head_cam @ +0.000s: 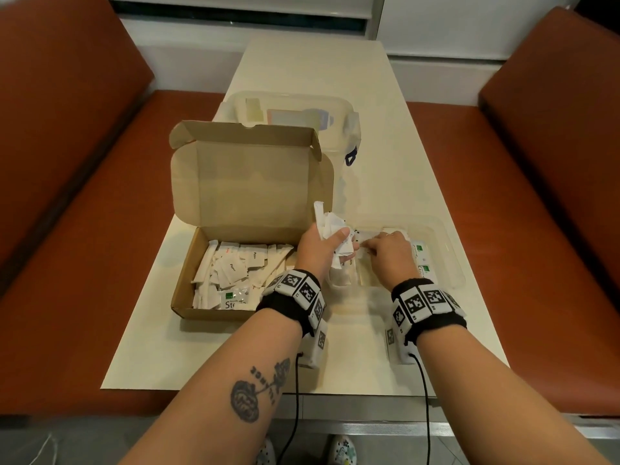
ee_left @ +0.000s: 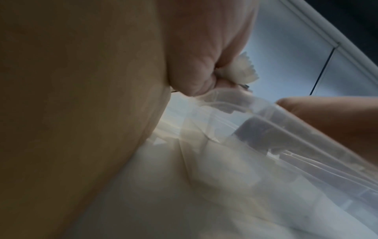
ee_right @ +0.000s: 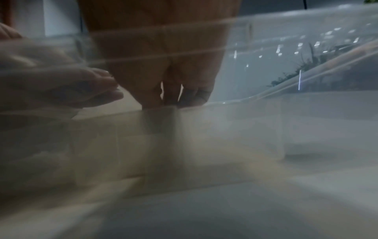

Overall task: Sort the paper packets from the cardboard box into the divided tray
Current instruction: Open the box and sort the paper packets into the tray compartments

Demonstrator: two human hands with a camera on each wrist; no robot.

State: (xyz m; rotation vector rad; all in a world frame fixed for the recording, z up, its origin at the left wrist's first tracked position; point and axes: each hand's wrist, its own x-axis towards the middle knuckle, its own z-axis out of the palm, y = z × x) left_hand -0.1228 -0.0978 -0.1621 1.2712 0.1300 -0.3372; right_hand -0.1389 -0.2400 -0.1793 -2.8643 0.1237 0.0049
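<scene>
Both hands over tray (head_cam: 449,250): left grip (head_cam: 318,245) clutches packets (head_cam: 330,226) (right grip (head_cam: 391,251) unclear).

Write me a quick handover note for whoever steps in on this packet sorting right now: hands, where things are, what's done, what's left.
Left hand: grips a bunch of white paper packets between the box and the tray.
Right hand: fingers down inside the clear divided tray; whether it pinches a packet cannot be told.
Cardboard box: open, left of the tray, many packets still inside.
Done: a few green-marked packets already lie in the tray's right part.
Left: place the held bunch, then sort the box's remaining packets.
</scene>
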